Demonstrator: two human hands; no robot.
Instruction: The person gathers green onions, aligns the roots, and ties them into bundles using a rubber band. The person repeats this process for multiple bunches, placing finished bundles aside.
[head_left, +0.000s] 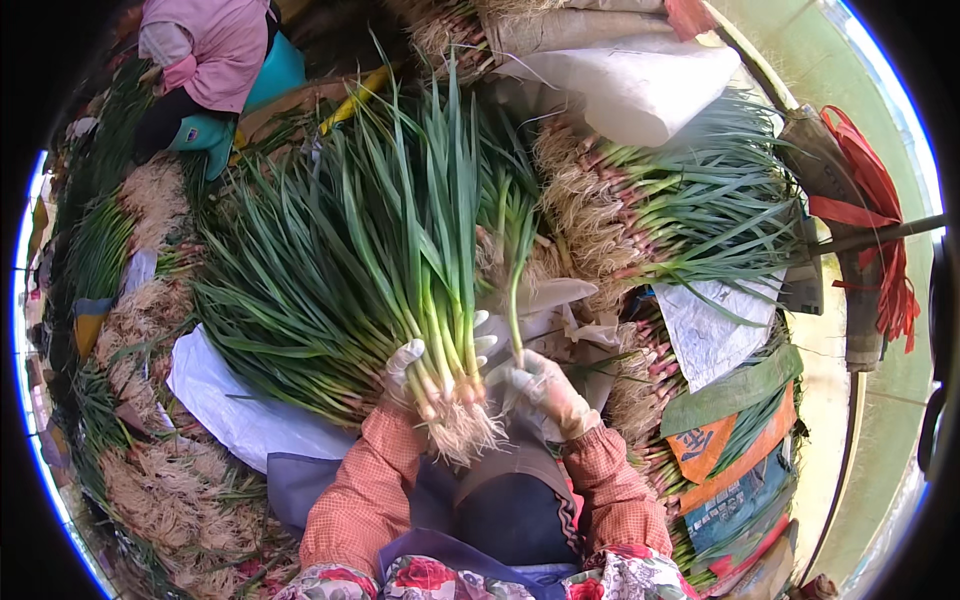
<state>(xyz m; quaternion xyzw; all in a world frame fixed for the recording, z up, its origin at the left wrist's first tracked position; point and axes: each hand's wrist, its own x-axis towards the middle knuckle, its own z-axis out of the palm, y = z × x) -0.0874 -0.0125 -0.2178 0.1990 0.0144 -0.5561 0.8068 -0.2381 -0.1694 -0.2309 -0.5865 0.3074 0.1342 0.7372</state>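
Observation:
My left hand (405, 373), in a pale glove, is closed around a bunch of green garlic plants (442, 322), held upright with leaves away from me and stringy roots towards me. To its right, my right hand (551, 394), also gloved, pinches a single green stalk (515, 300) near its lower end. That stalk is apart from the bunch. Left of the bunch, a large pile of the same leafy plants (285, 300) lies partly on a white sheet (255, 412).
Rooted bundles (697, 202) are stacked at the right, partly under white plastic sheeting (637, 90). More roots and leaves (172, 495) lie at the left. A co-worker in a pink top (217, 52) and teal boots is at the upper left. Red plastic strips (885, 225) hang from a pole at the right.

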